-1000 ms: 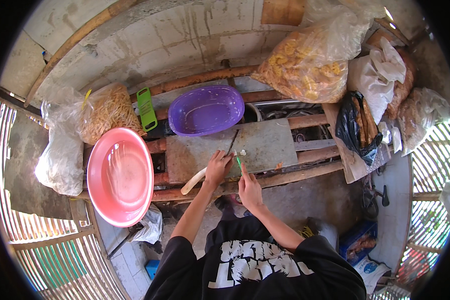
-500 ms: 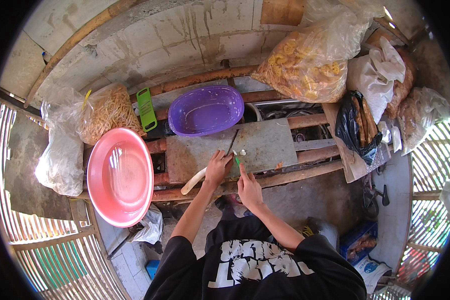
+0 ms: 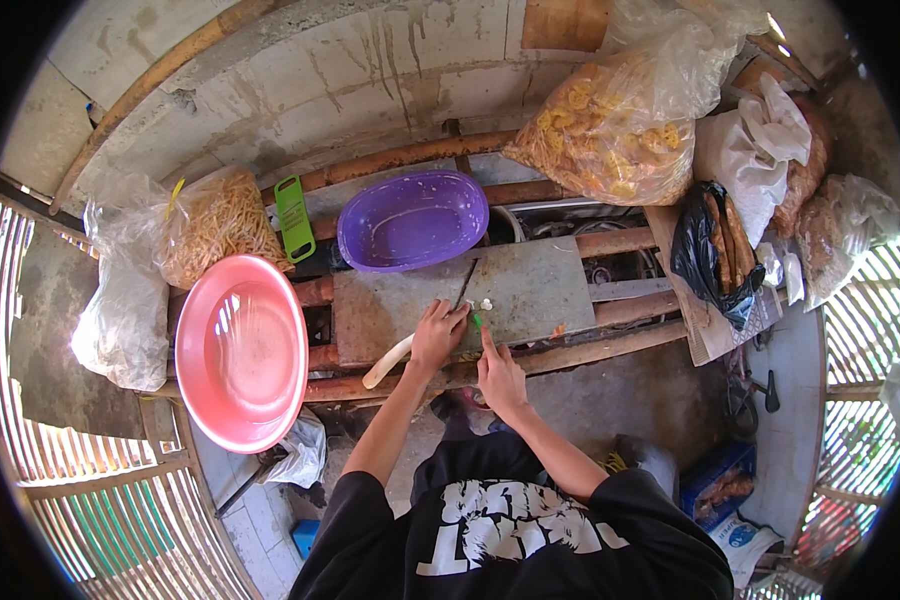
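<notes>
Cutting board: a grey slab (image 3: 530,290) lying flat across rusty bars of the bench (image 3: 610,345), just in front of the person; all places below are given from it.
Left hand: the left hand (image 3: 438,335) rests on the near edge of the board, fingers curled down over a long pale root (image 3: 388,362) and pinning it; the root's free end sticks out off the board's near-left corner.
Right hand: the right hand (image 3: 500,375) is just off the near edge of the board, closed round a green handle (image 3: 478,321); the thumb lies along it.
Knife: a thin dark blade (image 3: 465,285) runs from between the two hands up across the middle of the board.
Cut pieces: a few small pale bits (image 3: 484,303) sit on the board, just right of the blade.
Purple basin: an oval basin (image 3: 412,220) touches the board's far-left edge.
Pink basin: a large round basin (image 3: 240,350) stands tilted, left of the board.
Green grater: a flat slotted tool (image 3: 294,217) beyond the board's far-left corner.
Bags: a clear bag of yellow crisps (image 3: 610,130) beyond the far-right corner; a black bag (image 3: 715,250) to the right.
</notes>
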